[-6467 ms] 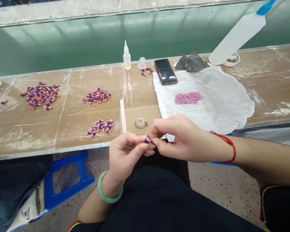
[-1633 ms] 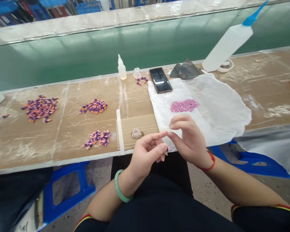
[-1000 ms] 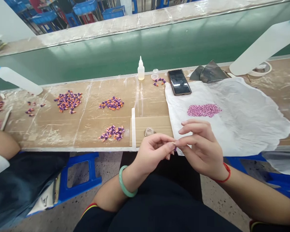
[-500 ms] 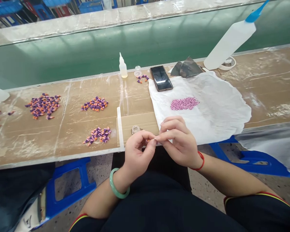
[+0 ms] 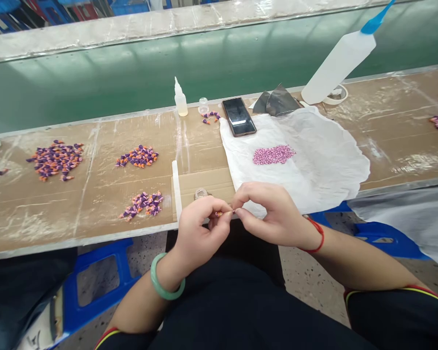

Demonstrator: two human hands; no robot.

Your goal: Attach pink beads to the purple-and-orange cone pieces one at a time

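Note:
My left hand (image 5: 202, 231) is closed in a pinch on a small orange and purple piece (image 5: 219, 214), mostly covered by the fingers. Thumb and forefinger of my right hand (image 5: 273, 214) come together at the piece's right end; whatever they pinch is too small to make out. Both hands are above the table's front edge. Just beyond the left fingers sits a small clear round container (image 5: 200, 193), partly hidden. A heap of tiny pink bits (image 5: 273, 155) lies on a white cloth (image 5: 328, 160) beyond my right hand.
Several purple and orange pieces lie in heaps (image 5: 56, 160) on the cardboard-covered table (image 5: 102, 194). At the back stand a small dropper bottle (image 5: 181, 99), a phone (image 5: 239, 116), a tape roll (image 5: 336, 95) and a large tilted white bottle (image 5: 337, 68). Blue stools (image 5: 95, 287) are below.
The right hand has turned, its raised fingers now folded down by the thumb. More of the orange piece shows between the hands. The whole view has shifted slightly.

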